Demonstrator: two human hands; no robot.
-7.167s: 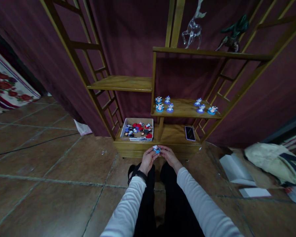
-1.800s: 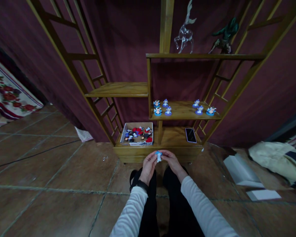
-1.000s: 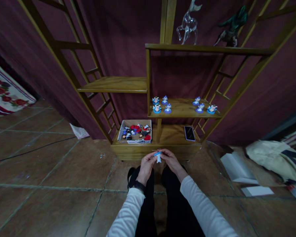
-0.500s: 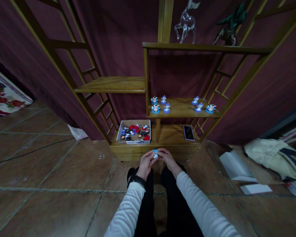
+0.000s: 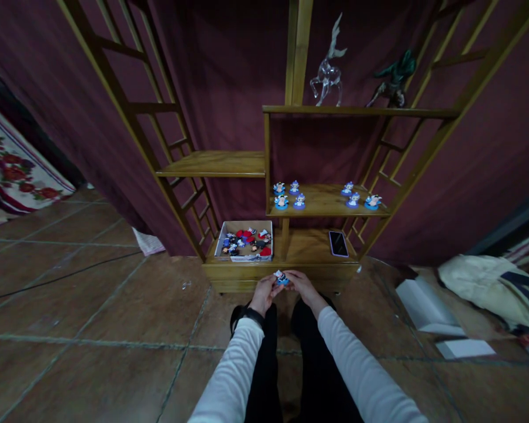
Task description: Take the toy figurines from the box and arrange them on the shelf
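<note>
A small figurine (image 5: pixel 281 277) with a blue base is held upright between my two hands, in front of the low drawer section of the shelf. My left hand (image 5: pixel 264 292) closes its fingertips on the figurine's left side. From the other side, the fingers of my right hand (image 5: pixel 303 286) grip it too. Just beyond my hands, a shallow cardboard box (image 5: pixel 224 254) holds several loose figurines (image 5: pixel 247 238) in red, black, white and blue. On the middle shelf (image 5: pixel 324 202), several similar figurines on blue and purple bases stand in a left group (image 5: pixel 299 201) and a right group (image 5: pixel 352 200).
A phone (image 5: pixel 338 244) lies on the lowest shelf at right. Above stand a clear glass deer (image 5: pixel 328 76) and a dark green statue (image 5: pixel 395 79). White boxes (image 5: pixel 428 305) and a pale bag (image 5: pixel 476 285) lie on the floor at right. A black cable (image 5: pixel 70 276) crosses the floor at left.
The figurine has been turned in my fingers: earlier its blue base was uppermost, now the base is underneath and the figure on top. The camera view has tilted up slightly.
</note>
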